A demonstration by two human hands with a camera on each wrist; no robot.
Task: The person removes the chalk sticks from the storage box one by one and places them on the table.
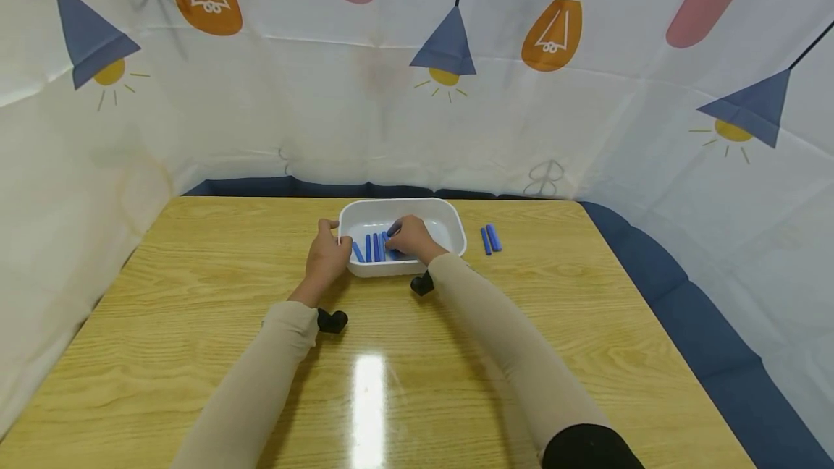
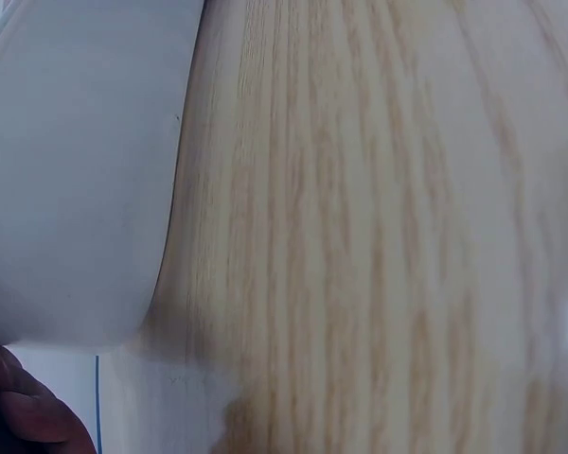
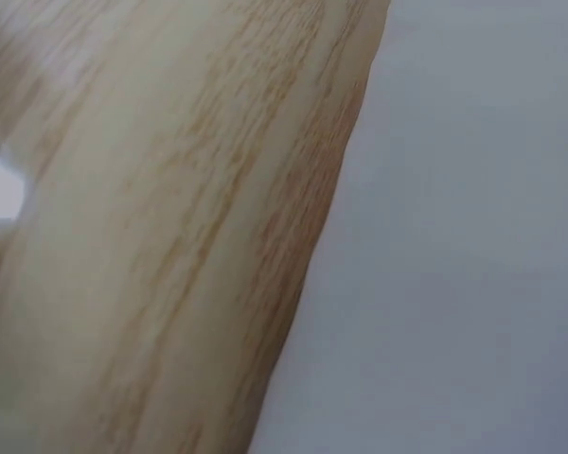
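A white plastic tray stands near the far edge of the table, with several slim blue sticks lying side by side at its left. My left hand grips the tray's left rim. Over the tray's middle, my right hand pinches a blue stick; its fingers hide part of the sticks beneath. In the left wrist view, fingertips touch the tray wall. Only the tray's side and wood show in the right wrist view.
Two more blue sticks lie on the wooden table to the right of the tray. A white printed cloth hangs behind the table and along both sides. Dark blue fabric borders the right edge.
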